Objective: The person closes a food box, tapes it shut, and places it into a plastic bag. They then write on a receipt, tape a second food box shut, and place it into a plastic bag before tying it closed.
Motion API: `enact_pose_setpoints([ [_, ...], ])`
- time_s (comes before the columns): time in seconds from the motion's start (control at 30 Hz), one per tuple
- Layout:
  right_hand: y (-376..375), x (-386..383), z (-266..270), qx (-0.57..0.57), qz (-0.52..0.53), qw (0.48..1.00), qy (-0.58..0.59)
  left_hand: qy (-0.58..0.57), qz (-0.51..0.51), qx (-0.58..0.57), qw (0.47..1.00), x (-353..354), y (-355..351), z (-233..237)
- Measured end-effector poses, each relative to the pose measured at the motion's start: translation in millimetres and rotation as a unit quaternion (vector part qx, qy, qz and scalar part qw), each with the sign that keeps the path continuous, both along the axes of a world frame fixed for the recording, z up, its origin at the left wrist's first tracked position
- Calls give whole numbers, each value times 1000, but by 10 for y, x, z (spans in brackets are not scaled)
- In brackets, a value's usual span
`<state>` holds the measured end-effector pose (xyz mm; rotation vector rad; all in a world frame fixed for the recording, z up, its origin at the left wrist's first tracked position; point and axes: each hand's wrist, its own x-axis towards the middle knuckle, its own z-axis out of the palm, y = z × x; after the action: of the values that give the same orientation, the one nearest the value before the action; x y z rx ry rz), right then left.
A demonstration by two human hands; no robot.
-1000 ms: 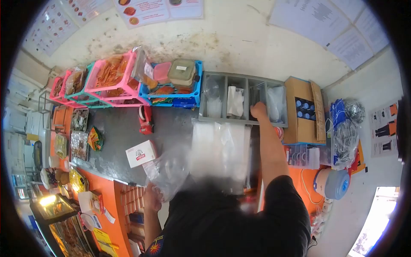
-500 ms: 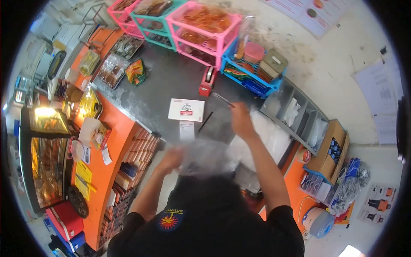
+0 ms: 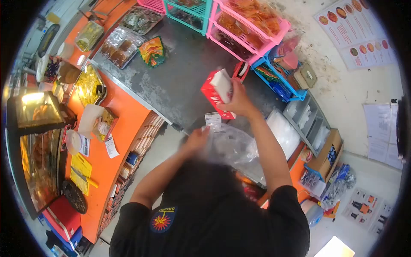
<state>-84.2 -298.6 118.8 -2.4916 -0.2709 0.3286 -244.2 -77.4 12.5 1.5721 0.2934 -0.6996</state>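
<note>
My right hand (image 3: 239,103) is closed on a small red and white box (image 3: 212,95), lifted and tilted so its red side faces up. Below it, my left hand (image 3: 198,140) pinches the upper left edge of a clear plastic bag (image 3: 233,141), which spreads in front of my chest. A small printed paper slip (image 3: 212,118) is just above my left fingertips. Beside the box stands a red tape dispenser (image 3: 240,71), partly behind my right hand.
Pink tiered baskets (image 3: 252,36) and a blue basket (image 3: 280,77) line the wall. A grey divided tray (image 3: 308,124) stands at right. Foil trays (image 3: 117,47) and a colourful packet (image 3: 152,51) lie at the back left. An orange counter (image 3: 128,128) holds food containers, near a lit display case (image 3: 38,111).
My right hand has let go of a thin stick-like tool and picked up the box from the dark tabletop. My left hand has moved right and up with the bag, which now spreads wider.
</note>
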Motion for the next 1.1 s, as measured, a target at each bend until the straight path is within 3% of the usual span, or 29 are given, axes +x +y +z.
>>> enact_pose_setpoints([
  [0.07,-226,-253,363,253,-63,963,69,23,-45,24,998,271,31,-10],
  [0.1,-271,-452,510,247,-75,963,73,41,-81,57,994,361,27,16],
  [0.17,-318,-814,728,380,-70,910,152,28,-54,19,998,563,-45,133],
  [0.2,-281,-997,700,379,-82,910,147,59,-75,-3,995,659,-35,127],
  [0.3,-53,-1462,291,352,-169,910,139,87,-86,-58,991,829,-87,103],
  [0.37,15,-1640,-72,85,-137,987,4,82,-75,-92,990,937,-96,118],
  [0.4,11,-1698,-91,-15,-104,994,-35,88,-93,-107,986,989,-76,182],
  [0.43,4,-1754,-146,-15,-120,992,-37,93,-111,-122,982,1026,-85,247],
  [0.47,-7,-1808,-245,-95,-97,990,-32,94,-126,-120,980,1046,-124,345],
  [0.5,-13,-1855,-336,-174,-72,982,-25,43,-146,-81,985,1054,-161,441],
  [0.63,-12,-1975,-519,-217,-105,970,1,-54,-225,-4,973,1019,-284,487],
  [0.73,-45,-1964,-286,-183,-117,976,-15,-108,-315,53,942,992,-213,222],
  [0.8,-256,-1969,59,-16,-85,989,116,-171,-302,67,935,889,-127,33],
  [0.83,-203,-1800,350,-15,-77,990,117,-228,-297,80,924,780,-67,-103],
  [0.87,-142,-1518,702,-4,-160,975,157,-211,-293,30,932,705,-25,-348],
  [0.9,-105,-1250,855,7,-243,950,196,-212,-288,33,933,710,-1,-241],
  [0.97,-163,-795,243,-19,-196,980,10,-97,-319,86,939,684,-38,98],
  [1.03,87,-322,-147,-20,-149,987,-54,-128,-278,75,949,583,-83,-171],
  [1.1,355,-92,-533,-57,-111,991,-37,-158,-234,68,957,522,-69,-199],
])
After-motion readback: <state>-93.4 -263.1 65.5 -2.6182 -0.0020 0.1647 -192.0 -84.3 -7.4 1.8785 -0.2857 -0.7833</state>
